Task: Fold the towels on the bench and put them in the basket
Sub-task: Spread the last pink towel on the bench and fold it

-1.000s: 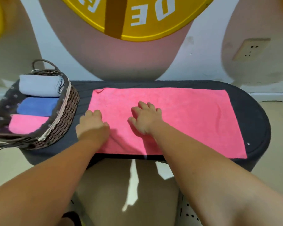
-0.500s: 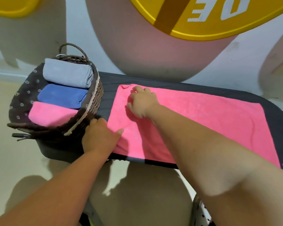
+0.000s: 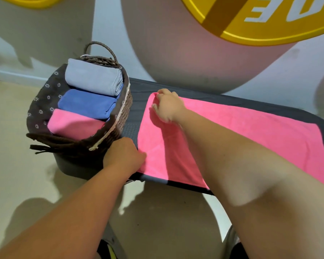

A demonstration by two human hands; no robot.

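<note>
The right hand's fingers (image 3: pixel 166 91) are curling over the far left corner of the pink towel (image 3: pixel 251 131) and pinching it; the corner is lifting slightly off the bench (image 3: pixel 195 93). The right hand (image 3: pixel 168 107) is reaching across the cloth from the near side.

The left hand (image 3: pixel 123 156) is closing on the near left edge of the same towel. Its fingertips are hidden under the knuckles, but the cloth is puckering at the contact, so this is judged a pinch.

The towel is lying flat and unfolded along the bench, just right of the basket (image 3: pixel 124 116).

Handling, as a judgement:
- The cloth is looking light, soft and limp. It is likely to sag between grip points and cling a little to the dark bench cover.
- Corner grips are suiting it best, one per hand, with the left edge carried over to the right edge.
- No fragility is expected.

In the basket, a grey towel (image 3: pixel 94 79), a blue towel (image 3: pixel 86 103) and a pink folded towel (image 3: pixel 73 125) are lying side by side from far to near.

Writing: a yellow sign (image 3: pixel 269 34) on the far wall is showing white letters, inverted and cut by the frame, probably "DE". No brand is legible on the towels or the basket.
</note>
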